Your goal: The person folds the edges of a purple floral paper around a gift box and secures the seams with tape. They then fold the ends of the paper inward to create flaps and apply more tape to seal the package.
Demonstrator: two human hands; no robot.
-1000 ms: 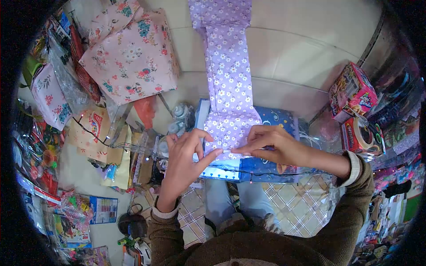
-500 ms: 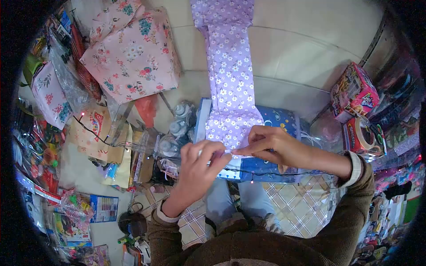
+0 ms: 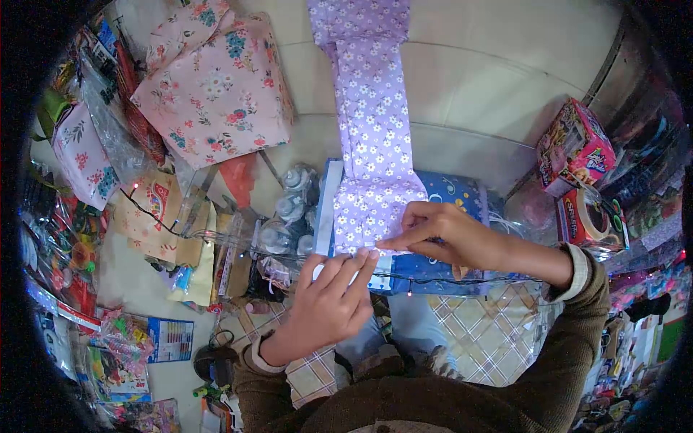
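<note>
A long strip of purple wrapping paper [image 3: 372,115] with white daisies runs from the top centre down over a dark blue, star-patterned packet [image 3: 451,191]. My right hand [image 3: 447,234] pinches the strip's lower edge between thumb and forefinger. At that same edge, the fingertips of my left hand [image 3: 332,299] touch the paper close to the right fingertips. The left fingers are stretched out and slightly apart, with the palm facing down. What lies directly under the fingertips is hidden.
A large pink floral wrapped parcel [image 3: 216,86] stands at upper left. Plastic bottles [image 3: 292,206] sit left of the strip. On the right are a pink toy box [image 3: 577,148] and a tape roll [image 3: 595,216]. A string of lights [image 3: 433,279] crosses in front.
My left hand has moved slightly down, and its fingers have gone from a bent pinch to stretched out along the paper's edge. My right hand stays nearly in place.
</note>
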